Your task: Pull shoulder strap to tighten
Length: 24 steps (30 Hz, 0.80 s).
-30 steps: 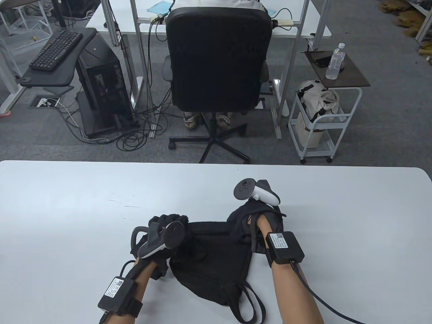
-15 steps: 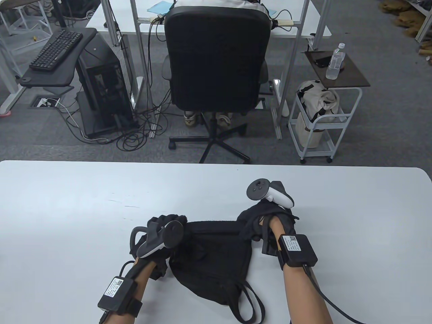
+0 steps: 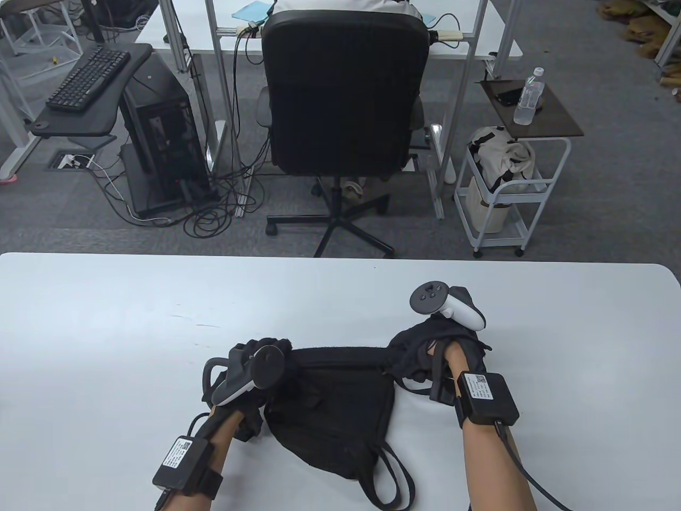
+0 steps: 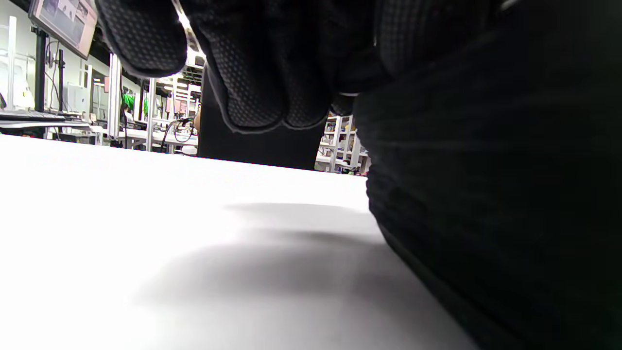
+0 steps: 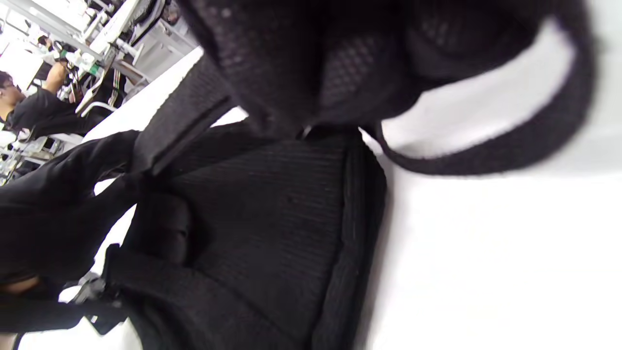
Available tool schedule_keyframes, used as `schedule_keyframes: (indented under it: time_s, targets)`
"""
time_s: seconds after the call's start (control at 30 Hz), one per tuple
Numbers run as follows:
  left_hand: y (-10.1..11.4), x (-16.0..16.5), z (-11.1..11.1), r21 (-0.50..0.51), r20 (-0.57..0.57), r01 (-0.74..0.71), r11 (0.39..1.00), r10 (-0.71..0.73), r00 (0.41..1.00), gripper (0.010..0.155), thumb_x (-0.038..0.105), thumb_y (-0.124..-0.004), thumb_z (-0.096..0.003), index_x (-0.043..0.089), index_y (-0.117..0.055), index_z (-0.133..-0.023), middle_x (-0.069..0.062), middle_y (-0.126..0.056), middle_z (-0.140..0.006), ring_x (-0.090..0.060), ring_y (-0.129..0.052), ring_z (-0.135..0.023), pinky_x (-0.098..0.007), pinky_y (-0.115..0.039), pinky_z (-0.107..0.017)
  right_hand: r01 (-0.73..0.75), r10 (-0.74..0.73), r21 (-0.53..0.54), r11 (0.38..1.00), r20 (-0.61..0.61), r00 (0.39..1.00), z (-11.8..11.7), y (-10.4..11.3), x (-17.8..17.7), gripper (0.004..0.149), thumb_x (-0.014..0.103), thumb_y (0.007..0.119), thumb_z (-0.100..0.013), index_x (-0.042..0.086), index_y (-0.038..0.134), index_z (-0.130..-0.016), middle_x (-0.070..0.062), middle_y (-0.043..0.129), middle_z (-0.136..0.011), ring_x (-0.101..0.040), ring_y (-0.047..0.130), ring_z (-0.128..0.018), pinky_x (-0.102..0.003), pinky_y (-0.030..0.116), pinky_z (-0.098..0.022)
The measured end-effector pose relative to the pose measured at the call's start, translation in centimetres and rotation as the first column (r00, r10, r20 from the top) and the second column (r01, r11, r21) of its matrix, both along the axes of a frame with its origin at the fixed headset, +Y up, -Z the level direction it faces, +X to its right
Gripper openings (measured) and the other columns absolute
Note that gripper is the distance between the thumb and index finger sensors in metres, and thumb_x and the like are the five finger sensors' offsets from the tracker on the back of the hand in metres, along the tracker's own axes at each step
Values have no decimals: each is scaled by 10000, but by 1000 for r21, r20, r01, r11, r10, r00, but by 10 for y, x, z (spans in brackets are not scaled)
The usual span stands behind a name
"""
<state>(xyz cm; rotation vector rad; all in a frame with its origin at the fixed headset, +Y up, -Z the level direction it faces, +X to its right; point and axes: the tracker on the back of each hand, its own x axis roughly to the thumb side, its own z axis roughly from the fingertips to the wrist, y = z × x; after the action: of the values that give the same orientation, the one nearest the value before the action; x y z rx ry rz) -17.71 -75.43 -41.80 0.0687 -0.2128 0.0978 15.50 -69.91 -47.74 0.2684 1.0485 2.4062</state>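
Observation:
A black bag (image 3: 330, 410) lies flat on the white table (image 3: 106, 319), near its front edge. My left hand (image 3: 260, 351) holds the bag's top left corner down; in the left wrist view its gloved fingers (image 4: 252, 73) curl over the bag (image 4: 486, 194). My right hand (image 3: 425, 354) grips the black shoulder strap (image 3: 420, 391) at the bag's top right corner, just off the bag's right side. The right wrist view shows the bag (image 5: 272, 228) and a strap loop (image 5: 486, 155) hanging from the fingers.
Two strap loops (image 3: 391, 479) trail off the bag's near end toward the table's front edge. Beyond the table's far edge stand an office chair (image 3: 340, 96), a computer tower (image 3: 159, 133) and a white cart (image 3: 505, 181).
My right hand has moved to the right, away from the bag, with the strap in its grip. My left hand has stayed on the bag's left corner.

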Motion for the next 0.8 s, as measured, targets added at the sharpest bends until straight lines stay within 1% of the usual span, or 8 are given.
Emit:
schedule_keyframes:
  time_s: [0.07, 0.17, 0.23, 0.3, 0.43, 0.57, 0.73, 0.8]
  targets:
    - [0, 0, 0, -9, 1, -20, 1000, 20, 1000, 641, 551, -711, -484, 248, -719, -1049, -4, -819, -1049, -252, -880, -962, -617, -661, -743, 29, -29, 1, 1000, -4, 1000, 2, -1, 2, 464, 228, 946, -464, 219, 822, -911, -64, 954, -702, -171, 1003, -406, -358, 894, -320]
    - [4, 1, 1, 8, 0, -7, 1000, 7, 1000, 644, 557, -703, -483, 252, -716, -1051, 4, -817, -1051, -252, -875, -969, -621, -655, -747, -29, 28, 51, 998, 16, 999, 2, -1, 7, 427, 329, 921, -460, 191, 873, -861, -36, 1013, -540, -116, 1012, -236, -309, 906, -166]
    - [4, 2, 1, 10, -1, -1, 1000, 1, 1000, 645, 553, -706, -484, 248, -714, -1053, 0, -814, -1053, -254, -873, -969, -624, -651, -747, -33, 33, 23, 999, 19, 999, 4, -1, 11, 475, 326, 971, -433, 197, 863, -877, -39, 1014, -569, -141, 1032, -274, -335, 915, -205]
    - [2, 0, 1, 9, -5, 16, 1000, -16, 1000, 645, 562, -699, -482, 259, -715, -1051, 10, -820, -1049, -250, -877, -969, -622, -658, -745, -62, 62, 13, 998, 6, 998, 6, -2, 14, 502, 224, 990, -438, 231, 818, -909, -46, 955, -710, -189, 1009, -442, -386, 889, -359]
    - [3, 1, 2, 7, -4, 8, 1000, -8, 1000, 647, 560, -698, -486, 251, -713, -1053, 4, -814, -1052, -262, -867, -974, -634, -648, -744, -109, 105, 88, 990, 51, 993, 3, -1, 17, 461, 303, 973, -441, 203, 860, -877, -45, 1001, -581, -153, 1016, -293, -349, 897, -225]
    - [4, 4, 2, 15, -5, 10, 1000, -10, 1000, 648, 563, -691, -489, 250, -709, -1056, 3, -810, -1054, -264, -860, -978, -640, -642, -744, -182, 171, 143, 973, 87, 981, -1, 7, 17, 472, 306, 992, -425, 200, 870, -869, -51, 1003, -576, -185, 1013, -302, -382, 887, -244]
    - [5, 10, 4, 40, -28, -6, 999, 8, 1000, 651, 573, -681, -495, 229, -720, -1046, -14, -824, -1034, -273, -872, -959, -638, -651, -731, -247, 194, 307, 919, 191, 962, -9, 24, 14, 471, 268, 995, -424, 210, 863, -873, -56, 988, -616, -231, 993, -364, -429, 861, -318]
    - [10, 16, 5, 41, -51, -16, 999, 18, 999, 649, 580, -684, -499, 224, -725, -1040, -17, -830, -1026, -277, -876, -952, -631, -659, -727, -285, 201, 438, 853, 230, 952, -12, 34, 13, 488, 267, 993, -421, 226, 850, -885, -47, 981, -642, -228, 990, -396, -431, 858, -351]
